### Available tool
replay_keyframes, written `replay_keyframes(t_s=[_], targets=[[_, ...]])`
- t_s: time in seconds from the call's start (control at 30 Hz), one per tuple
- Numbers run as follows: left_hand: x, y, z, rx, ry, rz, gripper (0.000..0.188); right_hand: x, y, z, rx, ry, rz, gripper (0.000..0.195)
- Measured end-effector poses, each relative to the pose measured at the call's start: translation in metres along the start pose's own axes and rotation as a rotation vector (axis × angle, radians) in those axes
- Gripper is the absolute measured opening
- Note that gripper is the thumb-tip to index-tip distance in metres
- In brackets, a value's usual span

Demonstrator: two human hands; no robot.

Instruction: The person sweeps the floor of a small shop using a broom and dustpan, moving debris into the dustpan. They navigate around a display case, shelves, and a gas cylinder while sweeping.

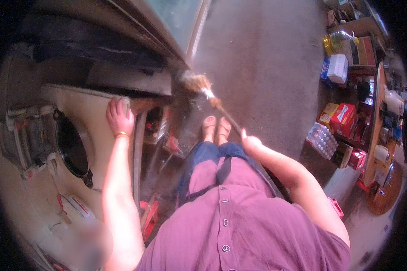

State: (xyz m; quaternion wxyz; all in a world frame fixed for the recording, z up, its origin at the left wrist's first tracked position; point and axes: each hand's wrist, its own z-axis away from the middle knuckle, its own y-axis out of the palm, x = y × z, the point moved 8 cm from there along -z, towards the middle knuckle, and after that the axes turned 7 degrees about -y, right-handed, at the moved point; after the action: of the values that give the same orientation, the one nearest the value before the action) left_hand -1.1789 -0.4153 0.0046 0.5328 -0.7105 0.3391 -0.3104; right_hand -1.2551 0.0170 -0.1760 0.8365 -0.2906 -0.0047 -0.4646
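Observation:
My right hand [251,144] is closed around the long handle of a straw broom [198,83]. The broom slants away to the left, and its bristle head rests on the floor beyond my feet, close to the foot of a door frame. White binding wraps the broom's neck. At the left, my left hand [119,118] lies over the corner of a light countertop [103,139], holding no loose thing. Near that hand on the counter stands a dark two-handled pan [71,144], its base partly hidden.
Small pale debris [197,103] lies beside the broom head. Beneath the counter are a clear plastic container [178,144] and a red plastic object [149,216]. Along the right stand red cartons [343,117], a tray of eggs [322,140], an oil bottle [335,41] and a round wooden tabletop [386,189].

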Motion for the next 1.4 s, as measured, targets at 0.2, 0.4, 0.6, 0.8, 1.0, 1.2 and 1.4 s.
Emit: replay_keyframes(t_s=[0.2,0.4,0.6,0.8,1.0,1.2,1.4], targets=[[0.005,0.002,0.001,0.002,-0.014,0.026,0.048,-0.038,0.023,0.082,0.272,-0.050,0.060,0.071],[0.003,0.004,0.003,0.013,-0.023,0.018,0.049,-0.079,0.002,0.130,0.165,0.130,-0.129,0.067],[0.003,0.007,0.002,0.041,-0.037,0.032,0.049,-0.155,-0.084,0.073,-0.194,0.238,-0.205,0.063],[0.000,-0.001,-0.006,0.044,-0.050,0.010,0.050,-0.215,-0.164,-0.027,-0.353,0.328,-0.141,0.059],[-0.004,0.006,-0.003,0.056,-0.013,0.010,0.051,-0.209,-0.054,-0.041,-0.186,0.256,-0.190,0.064],[0.004,0.007,0.001,0.107,-0.062,-0.014,0.050,-0.097,-0.001,0.114,0.257,0.155,-0.009,0.076],[0.000,0.007,-0.002,0.084,-0.046,-0.015,0.050,-0.103,-0.017,0.125,0.132,0.181,-0.009,0.073]])
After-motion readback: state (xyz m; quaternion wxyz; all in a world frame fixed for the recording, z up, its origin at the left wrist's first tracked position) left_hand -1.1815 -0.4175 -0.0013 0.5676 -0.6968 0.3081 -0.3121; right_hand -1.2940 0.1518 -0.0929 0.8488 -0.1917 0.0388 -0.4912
